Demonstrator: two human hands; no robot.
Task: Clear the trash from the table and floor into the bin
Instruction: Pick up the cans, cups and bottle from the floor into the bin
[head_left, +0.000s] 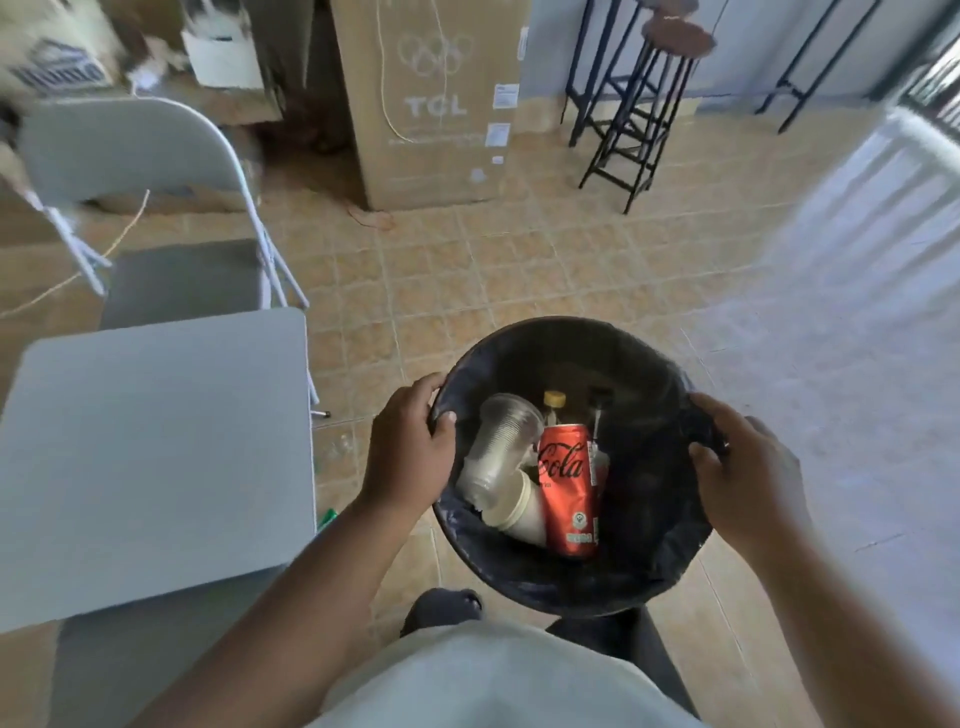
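A round black bin (639, 566) lined with a dark bag is held in front of me over the tiled floor. My left hand (410, 452) grips its left rim, and my right hand (743, 467) grips its right rim. Inside lie a red Coca-Cola can (566, 488), a clear plastic cup (501, 441), a white paper cup (519, 512) and a bottle with a yellow cap (554, 402). The grey table (150, 457) is at my left with nothing showing on its top. A small green scrap (327, 517) peeks out on the floor by the table's edge.
A grey folding chair (156, 208) stands behind the table. A tall TCL cardboard box (431, 104) is at the back, with black metal stools (644, 104) to its right. A yellow cord (104, 254) trails past the chair. Open tiled floor (519, 270) lies ahead.
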